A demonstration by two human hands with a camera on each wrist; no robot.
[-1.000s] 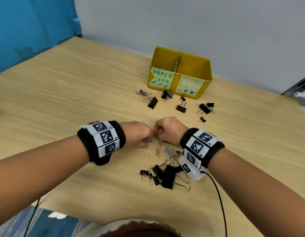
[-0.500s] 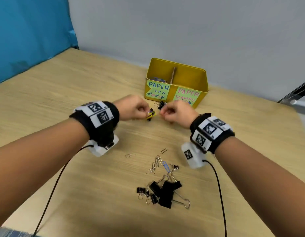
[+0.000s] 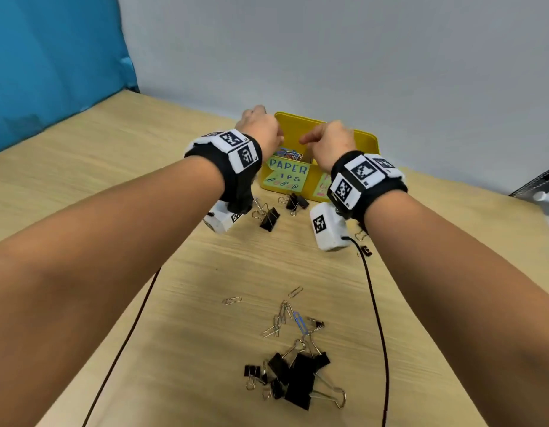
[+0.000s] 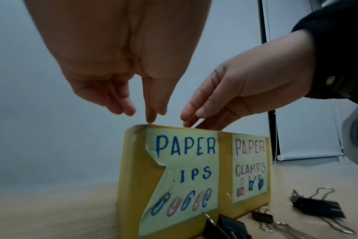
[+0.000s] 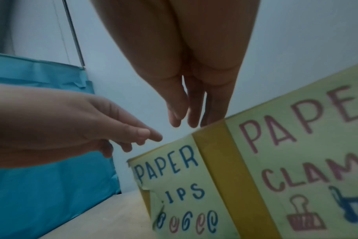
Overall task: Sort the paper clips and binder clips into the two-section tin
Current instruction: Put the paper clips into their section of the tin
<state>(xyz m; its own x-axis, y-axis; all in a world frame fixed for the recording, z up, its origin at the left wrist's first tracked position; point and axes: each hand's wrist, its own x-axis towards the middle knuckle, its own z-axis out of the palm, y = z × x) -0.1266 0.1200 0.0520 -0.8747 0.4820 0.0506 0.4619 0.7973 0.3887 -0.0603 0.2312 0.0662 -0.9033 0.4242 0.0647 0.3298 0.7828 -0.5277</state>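
Paper clips [image 3: 287, 314] lying loose on table [image 3: 113, 186] nr binder clips [image 3: 293, 380], more sitting in tin [image 3: 364, 140] left section. Prob light, thin, slippery wire: pinching w/ fingertips best. Left hand [image 3: 262, 131] & right hand [image 3: 331, 140] hovering over tin, fingers relaxed, holding nothing.

Pale wood-grain counter [image 3: 113, 180], matt and smooth, under both hands. Below the left hand [image 3: 260, 131], yellow tin [image 3: 367, 143] of painted metal, faintly glossy, with matt paper labels [image 4: 186, 169], one torn. Nearer than the right hand [image 3: 330, 140], matt black binder clips [image 3: 297, 380] with shiny wire handles; bright wire paper clips [image 3: 282, 315].
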